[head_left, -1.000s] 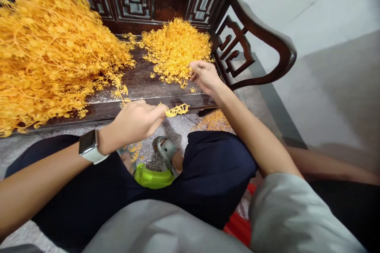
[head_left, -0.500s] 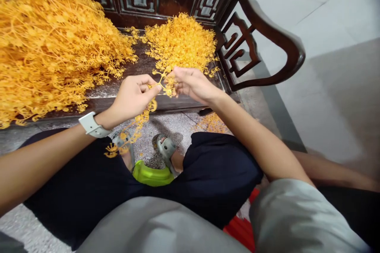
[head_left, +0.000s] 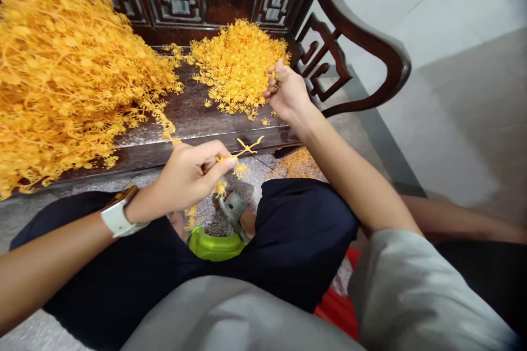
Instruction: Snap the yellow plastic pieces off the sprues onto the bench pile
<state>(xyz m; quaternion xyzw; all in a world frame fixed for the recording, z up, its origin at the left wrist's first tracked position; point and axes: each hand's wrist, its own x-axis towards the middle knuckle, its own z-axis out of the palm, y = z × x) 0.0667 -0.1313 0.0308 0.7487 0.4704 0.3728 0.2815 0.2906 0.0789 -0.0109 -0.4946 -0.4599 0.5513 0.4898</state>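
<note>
1. A thin orange-yellow branching sprig sticks out from the left hand, which pinches its stem between thumb and fingers.
2. The right hand is raised, fingers bunched; whether it grips anything cannot be told.
3. A small heap of orange-yellow sprigs lies just beside the right hand, on a dark carved wooden bench.
4. A much larger orange-yellow mass of sprigs lies beyond the left hand.

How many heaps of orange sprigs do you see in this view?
3: a large heap at the left of the wooden bench, a smaller heap beside it, and a thin patch on the floor below. Others may be hidden.
</note>
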